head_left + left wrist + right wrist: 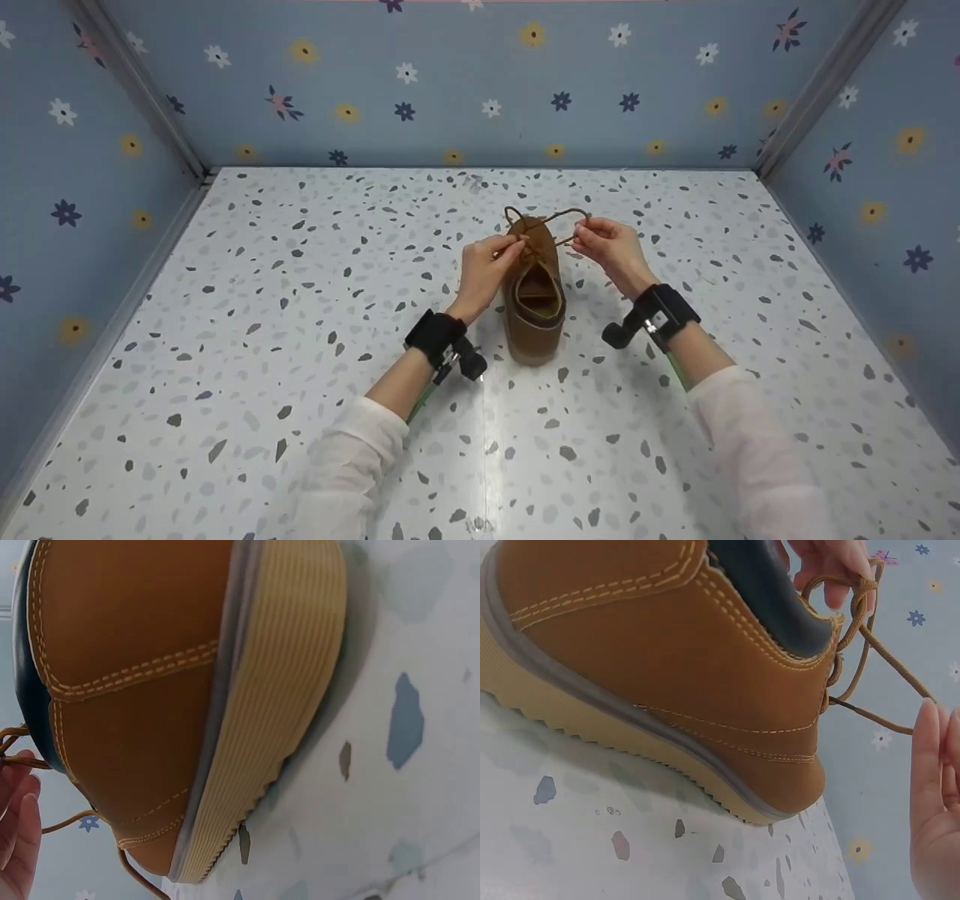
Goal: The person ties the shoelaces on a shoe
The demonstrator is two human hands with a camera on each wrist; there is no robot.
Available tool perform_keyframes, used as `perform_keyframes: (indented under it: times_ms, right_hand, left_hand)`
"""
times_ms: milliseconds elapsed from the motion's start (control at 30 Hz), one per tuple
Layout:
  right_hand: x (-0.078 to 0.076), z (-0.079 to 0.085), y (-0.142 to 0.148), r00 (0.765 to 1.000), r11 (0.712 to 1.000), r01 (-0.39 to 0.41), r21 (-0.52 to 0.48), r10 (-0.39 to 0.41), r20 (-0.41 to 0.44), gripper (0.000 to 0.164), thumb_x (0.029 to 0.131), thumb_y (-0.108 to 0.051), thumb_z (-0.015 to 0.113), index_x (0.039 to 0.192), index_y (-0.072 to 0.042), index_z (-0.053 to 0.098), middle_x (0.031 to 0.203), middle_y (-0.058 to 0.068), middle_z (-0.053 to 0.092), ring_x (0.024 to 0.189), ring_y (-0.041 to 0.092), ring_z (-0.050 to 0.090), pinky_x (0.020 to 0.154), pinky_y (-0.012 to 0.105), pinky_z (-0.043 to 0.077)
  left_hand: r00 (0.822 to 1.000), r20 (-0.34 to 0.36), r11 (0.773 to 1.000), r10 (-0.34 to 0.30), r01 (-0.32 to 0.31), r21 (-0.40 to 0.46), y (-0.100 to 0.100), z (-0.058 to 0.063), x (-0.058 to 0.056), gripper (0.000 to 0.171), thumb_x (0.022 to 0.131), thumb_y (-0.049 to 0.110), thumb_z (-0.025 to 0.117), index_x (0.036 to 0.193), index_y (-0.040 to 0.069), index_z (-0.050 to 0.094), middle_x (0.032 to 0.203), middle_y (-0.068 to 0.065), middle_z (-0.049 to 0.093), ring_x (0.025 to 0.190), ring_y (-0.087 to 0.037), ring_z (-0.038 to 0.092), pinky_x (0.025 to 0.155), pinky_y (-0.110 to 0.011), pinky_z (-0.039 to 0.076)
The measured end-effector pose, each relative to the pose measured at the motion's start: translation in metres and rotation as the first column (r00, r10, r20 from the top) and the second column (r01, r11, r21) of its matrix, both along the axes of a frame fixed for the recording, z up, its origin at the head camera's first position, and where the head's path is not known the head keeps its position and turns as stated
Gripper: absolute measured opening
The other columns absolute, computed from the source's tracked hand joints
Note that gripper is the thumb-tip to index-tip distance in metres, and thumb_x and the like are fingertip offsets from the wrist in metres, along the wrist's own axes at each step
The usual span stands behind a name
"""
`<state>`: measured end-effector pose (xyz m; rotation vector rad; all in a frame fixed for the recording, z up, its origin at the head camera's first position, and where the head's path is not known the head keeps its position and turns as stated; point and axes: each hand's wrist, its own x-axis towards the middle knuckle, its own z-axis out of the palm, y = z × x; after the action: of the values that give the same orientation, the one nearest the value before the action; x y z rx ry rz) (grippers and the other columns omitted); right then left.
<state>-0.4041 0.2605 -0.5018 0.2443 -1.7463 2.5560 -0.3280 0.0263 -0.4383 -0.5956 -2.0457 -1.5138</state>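
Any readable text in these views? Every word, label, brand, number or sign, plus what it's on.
No readable text in any view.
Shoe: no lettering on the parts that show.
Right wrist strap: small light patch, too small to tell whether it's marked.
Walls: printed flowers only, no words or numbers.

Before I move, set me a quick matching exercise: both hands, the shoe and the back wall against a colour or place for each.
1. left hand
2. right hand
3. shoe
4. back wall

A. blue, flower-patterned
B. holding a lace out to the shoe's right
C. brown above a tan sole
D. partly over the shoe in the head view

Pairs: 1-D, 2-B, 3-C, 4-A
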Motion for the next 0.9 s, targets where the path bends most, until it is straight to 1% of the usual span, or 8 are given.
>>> perform_keyframes:
  times_ms: [100,167,233,300,533,633,767,900]
  right_hand:
    - [0.002,0.000,0.001,1.000,1.000,0.013,0.021,-0.014,0.008,0.031,0.064,-0.007,0.055,0.091,0.003,0.046,0.088,0.023,0.041,0.076,0.033,0.042,0.065,0.035,0.034]
    - [0.003,0.001,0.002,1.000,0.999,0.018,0.037,-0.019,0.014,0.031,0.064,-0.009,0.055,0.091,0.003,0.046,0.087,0.022,0.041,0.076,0.032,0.042,0.064,0.034,0.034]
    - [0.005,0.001,0.002,1.000,0.999,0.019,0.040,-0.019,0.016,0.031,0.064,-0.009,0.055,0.090,0.003,0.046,0.087,0.022,0.041,0.075,0.032,0.043,0.064,0.035,0.034]
    - [0.005,0.002,0.003,1.000,0.999,0.020,0.029,-0.021,0.019,0.031,0.064,-0.009,0.055,0.091,0.004,0.045,0.088,0.022,0.041,0.075,0.031,0.042,0.065,0.035,0.034]
    - [0.009,0.004,0.005,0.999,0.999,0.034,-0.013,-0.033,0.029,0.031,0.064,-0.008,0.054,0.091,0.004,0.045,0.087,0.021,0.041,0.075,0.030,0.043,0.065,0.034,0.034]
    - [0.011,0.005,0.006,0.999,0.999,0.034,-0.018,-0.033,0.025,0.031,0.065,-0.008,0.054,0.091,0.005,0.044,0.087,0.021,0.041,0.075,0.030,0.042,0.064,0.034,0.034]
    - [0.014,0.006,0.007,0.999,0.999,0.036,-0.017,-0.035,0.032,0.031,0.065,-0.008,0.054,0.091,0.005,0.044,0.086,0.021,0.042,0.076,0.030,0.042,0.064,0.035,0.034]
    - [0.017,0.006,0.009,0.998,0.999,0.045,-0.020,-0.044,0.038,0.031,0.064,-0.008,0.054,0.090,0.005,0.044,0.086,0.020,0.042,0.076,0.029,0.042,0.065,0.035,0.033]
  left_hand:
    - [0.997,0.053,0.997,0.063,-0.066,0.037,0.009,-0.035,-0.029,0.013,0.066,0.031,0.049,0.074,0.023,0.056,0.071,0.014,0.052,0.059,0.000,0.045,0.053,-0.017,0.034]
    - [0.994,0.064,0.993,0.088,-0.092,0.078,0.015,-0.057,-0.047,0.014,0.064,0.037,0.048,0.073,0.028,0.054,0.070,0.016,0.050,0.059,0.002,0.044,0.052,-0.017,0.033]
    - [0.989,0.128,0.991,0.075,-0.088,0.102,0.016,-0.058,-0.047,0.016,0.063,0.037,0.050,0.073,0.026,0.055,0.070,0.014,0.051,0.060,0.000,0.044,0.052,-0.019,0.033]
    - [0.985,0.162,0.989,0.055,-0.076,0.129,0.017,-0.058,-0.048,0.017,0.062,0.037,0.050,0.073,0.025,0.055,0.070,0.013,0.051,0.060,-0.002,0.044,0.052,-0.020,0.033]
    - [0.979,0.199,0.982,0.044,-0.079,0.169,0.019,-0.061,-0.050,0.019,0.060,0.039,0.052,0.071,0.023,0.056,0.066,0.009,0.051,0.058,-0.004,0.043,0.051,-0.021,0.033]
    - [0.972,0.233,0.969,-0.022,-0.036,0.243,0.020,-0.062,-0.050,0.021,0.060,0.036,0.053,0.073,0.020,0.055,0.067,0.005,0.051,0.058,-0.007,0.045,0.050,-0.022,0.035]
    - [0.959,0.263,0.942,-0.107,0.013,0.336,0.021,-0.060,-0.048,0.022,0.061,0.033,0.053,0.075,0.016,0.055,0.070,0.001,0.051,0.059,-0.011,0.045,0.049,-0.024,0.037]
    - [0.954,0.264,0.927,-0.141,0.033,0.374,0.021,-0.058,-0.046,0.022,0.063,0.032,0.053,0.076,0.014,0.054,0.071,0.000,0.051,0.060,-0.012,0.045,0.049,-0.026,0.037]
